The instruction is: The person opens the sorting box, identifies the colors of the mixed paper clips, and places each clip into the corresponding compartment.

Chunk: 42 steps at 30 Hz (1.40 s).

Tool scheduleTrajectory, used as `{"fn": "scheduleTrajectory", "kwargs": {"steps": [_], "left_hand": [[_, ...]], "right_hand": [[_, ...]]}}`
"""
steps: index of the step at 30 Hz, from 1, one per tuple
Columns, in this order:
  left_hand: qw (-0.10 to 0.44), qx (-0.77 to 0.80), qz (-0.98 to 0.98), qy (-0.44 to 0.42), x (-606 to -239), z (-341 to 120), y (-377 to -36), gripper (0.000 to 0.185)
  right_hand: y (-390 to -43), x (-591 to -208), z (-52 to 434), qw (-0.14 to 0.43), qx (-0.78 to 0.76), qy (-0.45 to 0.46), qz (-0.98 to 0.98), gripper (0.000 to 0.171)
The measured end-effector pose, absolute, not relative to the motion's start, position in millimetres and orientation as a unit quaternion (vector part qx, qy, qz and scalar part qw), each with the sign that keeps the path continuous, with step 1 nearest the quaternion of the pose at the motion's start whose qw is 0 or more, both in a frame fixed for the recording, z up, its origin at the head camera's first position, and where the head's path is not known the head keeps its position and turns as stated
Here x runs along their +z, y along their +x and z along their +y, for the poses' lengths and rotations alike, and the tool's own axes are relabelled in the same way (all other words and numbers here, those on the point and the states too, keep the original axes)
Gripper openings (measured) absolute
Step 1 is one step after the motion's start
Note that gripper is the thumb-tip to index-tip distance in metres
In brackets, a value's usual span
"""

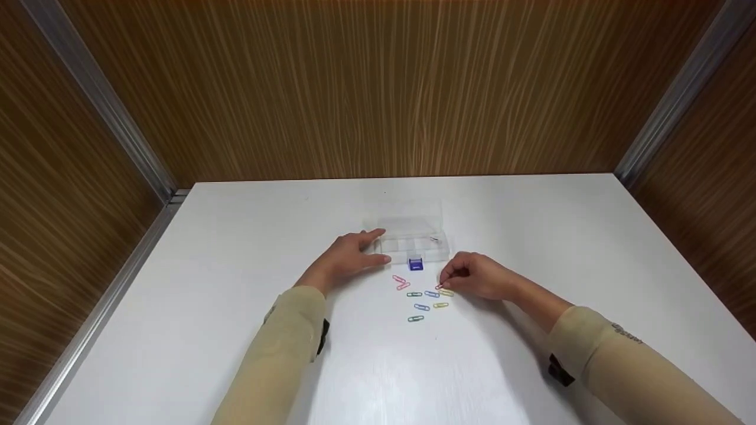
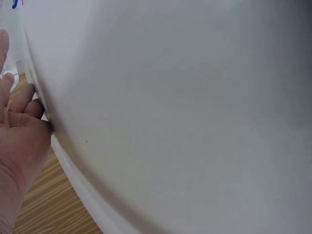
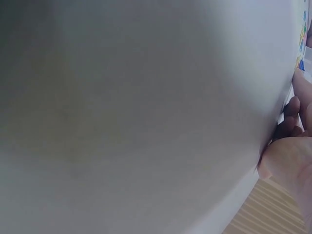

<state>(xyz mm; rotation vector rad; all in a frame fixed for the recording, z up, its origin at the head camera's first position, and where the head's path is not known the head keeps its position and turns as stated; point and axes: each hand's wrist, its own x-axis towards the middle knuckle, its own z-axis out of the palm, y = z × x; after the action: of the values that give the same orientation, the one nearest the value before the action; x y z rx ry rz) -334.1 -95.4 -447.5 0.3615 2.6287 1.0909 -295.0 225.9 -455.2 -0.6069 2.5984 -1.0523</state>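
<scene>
On the white surface (image 1: 236, 330), a small clear plastic box (image 1: 413, 239) lies open, its lid folded back toward the wood-grain wall (image 1: 378, 88) and its base split into shallow compartments; a blue latch (image 1: 416, 264) sits at the middle of its near edge, and something small and pale red shows in the right-hand compartment, too small to name. The left hand (image 1: 349, 258) rests against the left end of the box with its fingers nearly straight and spread, the index finger along the far corner and the thumb along the near side, so the hand is relaxed and flat rather than curled round anything. Just in front of the box lies a loose scatter of coloured paper clips (image 1: 420, 301): two pink ones nearest the latch, then green, blue and yellow ones, with one green clip nearest the person. The right hand (image 1: 475, 276) is at the right edge of this scatter, its fingers curled with the tips pinched on a red paper clip (image 1: 439, 287) that touches the surface right beside a yellow one. Both forearms wear beige sleeves (image 1: 277, 360). The wrist views are filled almost wholly by the blurred white surface, with only the edge of each hand visible.
</scene>
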Motion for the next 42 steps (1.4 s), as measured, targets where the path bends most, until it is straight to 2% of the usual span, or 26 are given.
{"fn": "scheduleTrajectory", "kwargs": {"steps": [9, 26, 31, 42], "left_hand": [[0.134, 0.372, 0.91, 0.123, -447.3, -95.3, -332.4, 0.073], [0.136, 0.387, 0.903, 0.123, -447.0, -96.0, -332.8, 0.074], [0.132, 0.386, 0.905, 0.121, -446.6, -96.0, -331.4, 0.074], [0.127, 0.384, 0.906, 0.125, -447.5, -94.8, -332.1, 0.075]], "right_hand": [[-295.0, -455.7, 227.0, 0.15, -0.374, -0.211, 0.89, 0.009], [-293.4, -453.5, 224.3, 0.125, -0.346, -0.256, 0.894, 0.009], [-293.8, -454.1, 223.8, 0.128, -0.346, -0.255, 0.894, 0.003], [-293.8, -455.4, 224.7, 0.119, -0.349, -0.263, 0.891, 0.004]]}}
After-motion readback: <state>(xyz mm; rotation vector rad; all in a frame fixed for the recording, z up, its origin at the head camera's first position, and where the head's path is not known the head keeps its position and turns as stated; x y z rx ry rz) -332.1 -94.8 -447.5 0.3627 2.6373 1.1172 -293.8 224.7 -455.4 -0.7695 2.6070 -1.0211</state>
